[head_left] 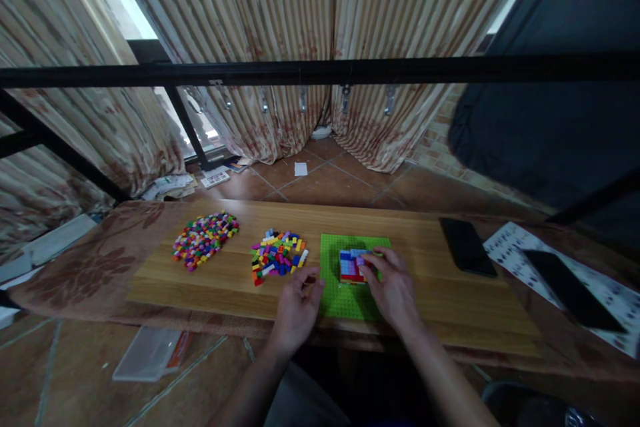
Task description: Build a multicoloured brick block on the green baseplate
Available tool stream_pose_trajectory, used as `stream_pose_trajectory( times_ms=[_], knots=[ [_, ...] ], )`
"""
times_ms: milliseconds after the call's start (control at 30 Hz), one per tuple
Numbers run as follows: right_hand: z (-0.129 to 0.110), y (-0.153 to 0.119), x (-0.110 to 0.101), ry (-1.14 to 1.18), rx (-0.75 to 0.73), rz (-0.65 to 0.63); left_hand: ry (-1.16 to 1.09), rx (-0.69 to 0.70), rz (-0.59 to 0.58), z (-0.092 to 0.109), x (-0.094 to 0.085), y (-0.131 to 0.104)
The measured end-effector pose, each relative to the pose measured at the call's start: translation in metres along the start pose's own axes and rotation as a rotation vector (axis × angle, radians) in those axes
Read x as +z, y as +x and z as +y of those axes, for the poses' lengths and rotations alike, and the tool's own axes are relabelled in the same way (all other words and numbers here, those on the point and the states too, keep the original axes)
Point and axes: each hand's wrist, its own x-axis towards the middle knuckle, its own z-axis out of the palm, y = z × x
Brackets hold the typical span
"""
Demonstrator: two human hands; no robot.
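A green baseplate (333,293) lies on the wooden board (425,293). On it stands a small block build (350,265) with blue, light blue and red bricks on top. My right hand (393,283) is at the build's right side, thumb and forefinger pinched around a small purple brick (361,261) at its top. At the baseplate's left edge, my left hand (300,307) hovers with curled fingers, thumb near the forefinger; whether something small is between them cannot be made out. A pile of mixed bricks (279,255) lies just beyond my left hand.
A second pile of small colourful pieces (206,239) is farther left on the board. To the right lie a black phone (467,247), a printed sheet (515,243) and another dark flat object (573,287). A black rail (280,73) crosses beyond the board.
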Motion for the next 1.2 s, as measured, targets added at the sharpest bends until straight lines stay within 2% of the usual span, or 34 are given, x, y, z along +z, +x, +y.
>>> stream_pose_trajectory(
  times_ms=[167, 333, 600, 867, 1033, 1200],
  knots=[
    [0.008, 0.007, 0.0, -0.042, -0.004, -0.024, 0.205, 0.206, 0.015, 0.01, 0.018, 0.028],
    [0.01, 0.005, 0.0, -0.023, 0.025, -0.024, 0.307, 0.263, -0.024, 0.016, 0.041, 0.051],
    [0.017, 0.001, -0.003, 0.224, 0.221, 0.062, 0.348, 0.18, -0.121, 0.019, 0.063, 0.067],
    [0.019, 0.011, 0.017, 0.464, 0.463, 0.021, 0.286, 0.096, -0.142, 0.014, 0.071, 0.07],
    [0.016, 0.015, 0.024, 0.527, 0.522, 0.021, 0.135, 0.007, -0.158, 0.004, 0.076, 0.074],
    [0.012, 0.017, 0.021, 0.488, 0.514, 0.016, 0.014, -0.018, -0.199, -0.002, 0.079, 0.077]
  ],
)
